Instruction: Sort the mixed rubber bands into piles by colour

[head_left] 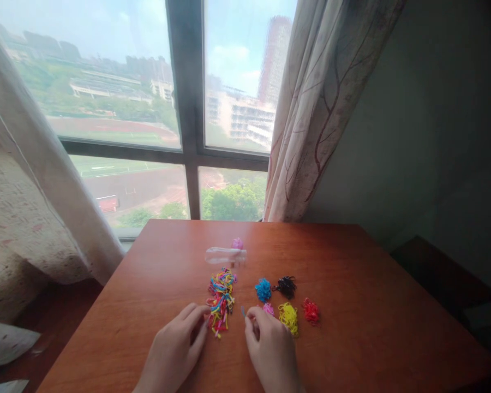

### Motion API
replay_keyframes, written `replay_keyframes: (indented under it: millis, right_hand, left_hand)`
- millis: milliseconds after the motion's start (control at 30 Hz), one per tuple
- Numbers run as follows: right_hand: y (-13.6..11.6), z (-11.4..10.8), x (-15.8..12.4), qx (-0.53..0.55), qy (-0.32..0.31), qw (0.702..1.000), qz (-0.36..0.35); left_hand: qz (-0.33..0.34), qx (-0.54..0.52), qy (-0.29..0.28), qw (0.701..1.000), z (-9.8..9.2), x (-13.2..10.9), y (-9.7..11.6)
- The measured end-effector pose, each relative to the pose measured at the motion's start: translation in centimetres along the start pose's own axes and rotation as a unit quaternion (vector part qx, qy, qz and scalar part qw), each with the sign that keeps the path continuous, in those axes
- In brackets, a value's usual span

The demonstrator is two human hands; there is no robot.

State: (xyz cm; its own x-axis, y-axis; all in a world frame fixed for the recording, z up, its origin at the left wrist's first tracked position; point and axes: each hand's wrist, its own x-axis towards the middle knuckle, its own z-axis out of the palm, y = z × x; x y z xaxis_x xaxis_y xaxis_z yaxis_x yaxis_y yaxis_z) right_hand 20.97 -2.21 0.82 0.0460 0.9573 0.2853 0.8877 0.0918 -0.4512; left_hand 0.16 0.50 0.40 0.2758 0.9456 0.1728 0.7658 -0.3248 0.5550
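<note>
A mixed heap of small coloured rubber bands [220, 298] lies on the wooden table [352, 305]. My left hand [175, 346] rests beside the heap, its fingers stretched out and touching the heap's lower left edge. My right hand [270, 346] is closed in a pinch on a small blue band [243, 311] just right of the heap. Sorted little piles sit to the right: blue [263, 290], black [286, 286], pink [268, 309], yellow [288, 317] and red [311, 311].
A clear plastic bag [225, 255] lies behind the heap with a purple pile [238, 243] beside it. Behind the table are a window [188, 109] and curtains [319, 109]. The table's right edge borders a dark surface [442, 278].
</note>
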Motion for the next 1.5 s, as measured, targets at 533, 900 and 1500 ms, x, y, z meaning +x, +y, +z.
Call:
replay_keyframes:
  millis: [533, 900, 1500]
  right_hand:
    - [3.5, -1.9, 4.9, -0.071, 0.031, 0.993, 0.091]
    - [2.3, -1.5, 1.4, 0.112, 0.056, 0.992, 0.0]
    - [1.3, 1.9, -3.2, 0.142, -0.013, 0.983, -0.114]
  left_hand:
    - [0.0, 0.001, 0.0, 1.0, -0.4, 0.1, 0.4]
    - [0.001, -0.003, 0.01, 1.0, -0.4, 0.2, 0.4]
    - [-0.059, 0.036, -0.007, 0.998, -0.5, 2.7, 1.5]
